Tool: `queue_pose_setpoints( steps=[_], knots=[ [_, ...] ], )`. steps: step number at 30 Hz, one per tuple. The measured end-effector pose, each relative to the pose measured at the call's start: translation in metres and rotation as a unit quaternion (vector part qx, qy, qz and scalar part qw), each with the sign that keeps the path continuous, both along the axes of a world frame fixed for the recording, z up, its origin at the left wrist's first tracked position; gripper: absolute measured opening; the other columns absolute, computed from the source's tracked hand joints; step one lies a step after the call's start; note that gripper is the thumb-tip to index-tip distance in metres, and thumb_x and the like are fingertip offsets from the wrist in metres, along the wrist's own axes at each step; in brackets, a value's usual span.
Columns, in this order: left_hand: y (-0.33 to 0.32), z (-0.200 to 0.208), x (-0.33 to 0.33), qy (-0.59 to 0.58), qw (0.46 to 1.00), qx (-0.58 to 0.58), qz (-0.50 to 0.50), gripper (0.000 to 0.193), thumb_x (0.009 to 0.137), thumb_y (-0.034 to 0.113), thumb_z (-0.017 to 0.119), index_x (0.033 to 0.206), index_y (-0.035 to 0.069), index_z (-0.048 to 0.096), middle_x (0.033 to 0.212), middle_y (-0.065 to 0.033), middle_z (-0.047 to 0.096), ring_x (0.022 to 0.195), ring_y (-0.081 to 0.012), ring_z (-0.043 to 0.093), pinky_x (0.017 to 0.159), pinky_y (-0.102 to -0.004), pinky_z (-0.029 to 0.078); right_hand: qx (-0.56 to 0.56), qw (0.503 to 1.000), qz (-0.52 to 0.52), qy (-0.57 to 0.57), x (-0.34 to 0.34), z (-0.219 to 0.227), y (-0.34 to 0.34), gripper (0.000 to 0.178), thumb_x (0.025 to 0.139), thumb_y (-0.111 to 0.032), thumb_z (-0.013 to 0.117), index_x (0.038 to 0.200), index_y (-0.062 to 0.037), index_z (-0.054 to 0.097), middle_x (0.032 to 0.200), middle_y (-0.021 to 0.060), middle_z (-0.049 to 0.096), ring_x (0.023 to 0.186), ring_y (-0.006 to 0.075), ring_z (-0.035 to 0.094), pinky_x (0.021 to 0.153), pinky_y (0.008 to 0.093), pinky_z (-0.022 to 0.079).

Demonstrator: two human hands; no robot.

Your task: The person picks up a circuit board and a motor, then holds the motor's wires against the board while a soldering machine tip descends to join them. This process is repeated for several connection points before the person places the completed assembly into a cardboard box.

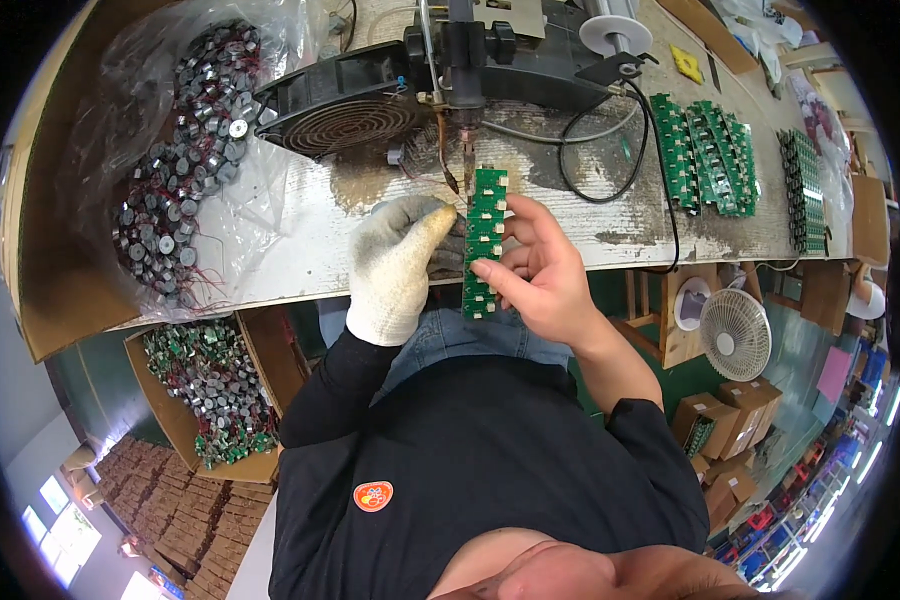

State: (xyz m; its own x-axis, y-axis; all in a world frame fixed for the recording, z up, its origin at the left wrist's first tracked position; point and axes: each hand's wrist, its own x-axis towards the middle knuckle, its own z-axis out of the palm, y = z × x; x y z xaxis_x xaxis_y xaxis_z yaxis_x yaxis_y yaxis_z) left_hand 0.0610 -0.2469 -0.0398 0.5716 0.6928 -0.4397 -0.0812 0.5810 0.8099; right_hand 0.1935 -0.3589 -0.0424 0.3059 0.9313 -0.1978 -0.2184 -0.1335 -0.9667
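My right hand [542, 270], bare, grips a long green circuit board strip [485, 243] with several white connectors along its edge. The thumb lies on the strip's face and the fingers reach behind its right edge. To its left, my left hand [395, 262] wears a white glove with yellowed fingertips. Its thumb and fingers are pinched together beside the strip's upper part; whatever they hold is hidden. Just above both hands hang a soldering tip [468, 142] and a thin feed nozzle [450, 180]. A small round metal part with wires [396, 155] lies beyond my left hand.
A black fan [345, 105] stands behind my left hand. Many round metal parts with red wires [185, 170] lie in plastic at left. More green strips [705, 155] rest at right, near a looping black cable [602, 198]. An open box [215, 400] sits below the table's left edge.
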Motion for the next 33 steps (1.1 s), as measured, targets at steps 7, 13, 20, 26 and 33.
queue_pose_setpoints(
  steps=[7, 13, 20, 26, 33],
  knots=[
    [-0.0019, -0.0066, -0.0017, 0.004, 1.000, 0.018, -0.003, 0.019, 0.092, 0.014, 0.060, 0.099, -0.003, 0.062, 0.087, -0.0072, 0.066, 0.076, -0.0122, 0.063, 0.067, -0.0247, 0.051, -0.011, 1.000, 0.003, -0.011, -0.0002, -0.0036, -0.0014, 0.064, 0.084, 0.006, 0.064, 0.138, 0.0007, 0.030, 0.108, 0.0134, 0.058, 0.066, 0.0080, 0.059, 0.048, 0.0196, 0.044],
    [-0.0040, 0.0000, -0.0002, 0.009, 1.000, -0.010, 0.008, 0.017, 0.091, 0.012, 0.061, 0.098, -0.003, 0.063, 0.086, -0.0071, 0.066, 0.077, -0.0114, 0.063, 0.068, -0.0239, 0.050, -0.013, 1.000, 0.003, -0.016, -0.0011, -0.0061, -0.0047, 0.063, 0.084, 0.005, 0.064, 0.137, 0.0003, 0.030, 0.108, 0.0134, 0.058, 0.065, 0.0074, 0.058, 0.047, 0.0193, 0.044],
    [-0.0044, -0.0069, -0.0015, -0.003, 1.000, 0.015, 0.014, 0.013, 0.089, 0.009, 0.062, 0.094, -0.002, 0.063, 0.084, -0.0055, 0.065, 0.075, -0.0100, 0.061, 0.066, -0.0232, 0.048, -0.010, 1.000, 0.009, -0.014, -0.0023, -0.0079, -0.0063, 0.064, 0.084, 0.005, 0.064, 0.138, -0.0003, 0.030, 0.105, 0.0132, 0.060, 0.066, 0.0074, 0.059, 0.047, 0.0193, 0.044],
    [-0.0009, -0.0073, 0.0018, 0.023, 0.999, 0.047, -0.002, 0.011, 0.087, 0.008, 0.064, 0.091, -0.002, 0.063, 0.082, -0.0039, 0.064, 0.073, -0.0083, 0.059, 0.064, -0.0229, 0.046, -0.001, 1.000, 0.014, -0.027, -0.0015, -0.0069, -0.0062, 0.064, 0.085, 0.006, 0.063, 0.138, -0.0006, 0.030, 0.105, 0.0132, 0.060, 0.066, 0.0073, 0.059, 0.047, 0.0193, 0.044],
    [0.0015, -0.0009, 0.0044, 0.042, 0.997, 0.057, -0.015, 0.011, 0.086, 0.008, 0.064, 0.090, -0.002, 0.064, 0.080, -0.0036, 0.064, 0.071, -0.0082, 0.059, 0.063, -0.0229, 0.047, -0.007, 1.000, -0.010, -0.007, -0.0019, -0.0010, -0.0047, 0.057, 0.084, 0.002, 0.066, 0.133, -0.0010, 0.037, 0.099, 0.0092, 0.063, 0.069, 0.0059, 0.061, 0.056, 0.0184, 0.045]
  ],
)
